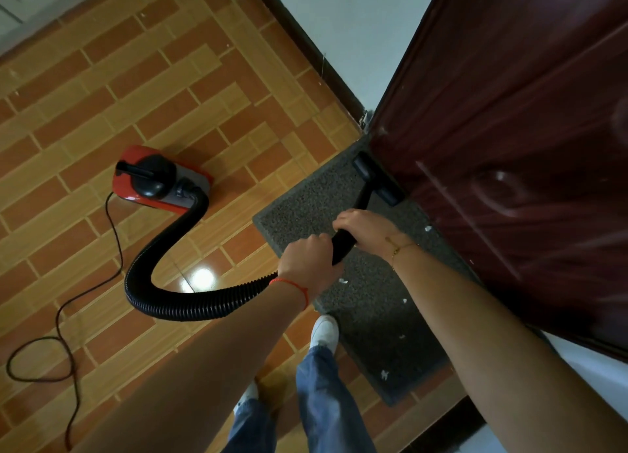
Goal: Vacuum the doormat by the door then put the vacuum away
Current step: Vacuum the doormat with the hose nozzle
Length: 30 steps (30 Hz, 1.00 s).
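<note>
On the grey doormat [356, 282] right up against the door [509, 129], you've got both hands wrapped tight round the black wand [343, 241], left hand [307, 260] lower, right hand [367, 230] above, nozzle [377, 178] at the mat's far edge, red vacuum [159, 180] sitting off left.

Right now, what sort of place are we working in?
Most likely a home entryway: a dark red door with a grey doormat at its foot, brick-pattern floor tiles, and a red canister vacuum plugged in nearby.

Glossy brick-pattern tile floor [102, 88] (one bright lamp glare [202, 277]), pale wall [346, 20], dark skirting [306, 48].
</note>
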Each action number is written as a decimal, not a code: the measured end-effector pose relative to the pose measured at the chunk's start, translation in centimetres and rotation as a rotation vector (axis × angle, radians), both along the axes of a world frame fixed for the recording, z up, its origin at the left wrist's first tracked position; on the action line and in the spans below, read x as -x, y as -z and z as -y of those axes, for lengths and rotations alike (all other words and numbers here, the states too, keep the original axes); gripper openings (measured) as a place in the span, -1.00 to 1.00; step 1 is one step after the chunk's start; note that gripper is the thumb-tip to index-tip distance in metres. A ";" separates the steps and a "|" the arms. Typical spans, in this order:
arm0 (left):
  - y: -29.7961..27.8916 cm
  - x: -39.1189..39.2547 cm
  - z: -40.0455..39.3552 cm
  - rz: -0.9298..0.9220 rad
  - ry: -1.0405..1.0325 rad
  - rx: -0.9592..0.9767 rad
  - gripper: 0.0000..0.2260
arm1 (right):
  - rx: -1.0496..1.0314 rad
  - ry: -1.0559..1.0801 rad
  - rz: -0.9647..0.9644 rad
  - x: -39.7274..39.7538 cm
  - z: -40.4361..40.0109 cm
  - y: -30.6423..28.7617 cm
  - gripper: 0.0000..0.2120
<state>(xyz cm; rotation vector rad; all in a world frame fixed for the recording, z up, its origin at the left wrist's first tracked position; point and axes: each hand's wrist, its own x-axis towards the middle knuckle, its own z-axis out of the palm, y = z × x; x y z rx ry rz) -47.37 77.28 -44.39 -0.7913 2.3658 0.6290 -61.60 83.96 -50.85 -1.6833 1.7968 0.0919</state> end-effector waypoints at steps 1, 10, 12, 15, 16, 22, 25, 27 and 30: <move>0.1 0.7 0.1 -0.005 0.000 -0.003 -0.83 | -0.003 0.001 0.002 0.7 0.1 0.0 -0.77; 0.2 1.6 0.9 -0.007 0.009 0.005 -0.76 | 0.030 0.020 0.000 1.6 0.9 -0.2 -0.76; 0.2 1.1 1.1 -0.013 0.023 0.020 -0.75 | 0.041 0.042 -0.002 0.9 0.9 -0.1 -0.76; 0.3 -0.4 1.5 -0.008 0.027 0.037 -0.76 | 0.048 0.055 -0.003 -0.5 1.2 -0.2 -0.77; 0.3 -1.0 1.7 0.000 0.022 0.039 -0.76 | 0.051 0.056 -0.003 -1.1 1.4 -0.2 -0.77; -0.4 -7.0 3.1 0.026 0.016 0.038 -0.81 | 0.074 0.025 0.029 -7.2 3.0 -0.1 -0.76; -0.7 -11.2 3.7 0.030 0.018 0.043 -0.82 | 0.089 0.024 0.044 -11.3 3.7 -0.2 -0.76; -0.9 -14.1 4.1 0.043 0.041 0.046 -0.83 | 0.092 0.026 0.052 -14.2 4.0 -0.3 -0.77; -1.4 -18.4 4.7 0.055 0.078 0.054 -0.81 | 0.094 0.040 0.069 -18.6 4.1 -0.7 -0.78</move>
